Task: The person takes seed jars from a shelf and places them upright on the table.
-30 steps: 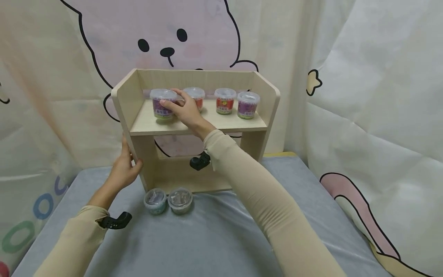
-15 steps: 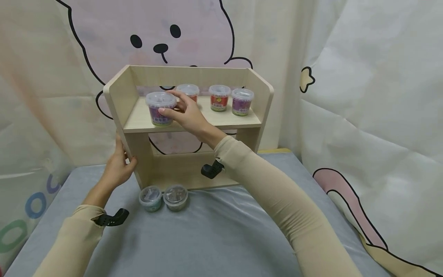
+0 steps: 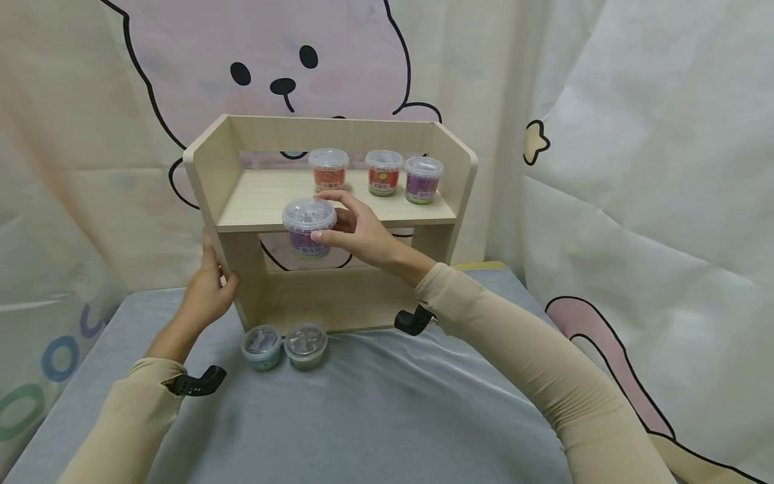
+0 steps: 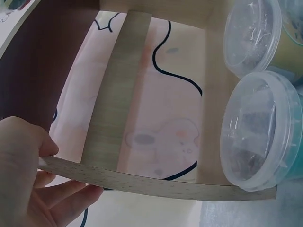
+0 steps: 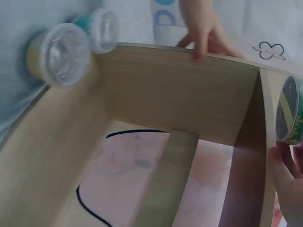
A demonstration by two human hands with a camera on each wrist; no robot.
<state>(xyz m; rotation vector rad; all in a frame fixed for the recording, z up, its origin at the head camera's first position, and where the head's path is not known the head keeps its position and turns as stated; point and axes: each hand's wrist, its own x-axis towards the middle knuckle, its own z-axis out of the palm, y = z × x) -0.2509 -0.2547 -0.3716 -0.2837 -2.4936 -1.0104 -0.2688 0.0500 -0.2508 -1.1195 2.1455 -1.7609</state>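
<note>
A purple-labelled plastic tub (image 3: 308, 228) with a clear lid is in my right hand (image 3: 371, 232), thumb on the near side and fingers on the far side. In the head view it overlaps the front edge of the upper shelf board. The right wrist view shows only the bottom end of this tub (image 5: 289, 111), at the right edge. My left hand (image 3: 208, 296) grips the left side panel of the wooden shelf unit (image 3: 242, 262). In the left wrist view the thumb lies inside the panel edge (image 4: 142, 183) and the fingers outside.
Two red-labelled tubs, one (image 3: 329, 176) and another (image 3: 383, 178), stand on the upper board beside a purple one (image 3: 422, 185). Two lidded tubs, one greenish (image 3: 263, 348) and one greyish (image 3: 306, 348), sit on the blue-grey tablecloth (image 3: 375, 410) before the unit. Printed curtains hang behind.
My right hand has lifted the purple-labelled tub off the left of the upper board and brought it forward and slightly right. My left hand stays on the side panel.
</note>
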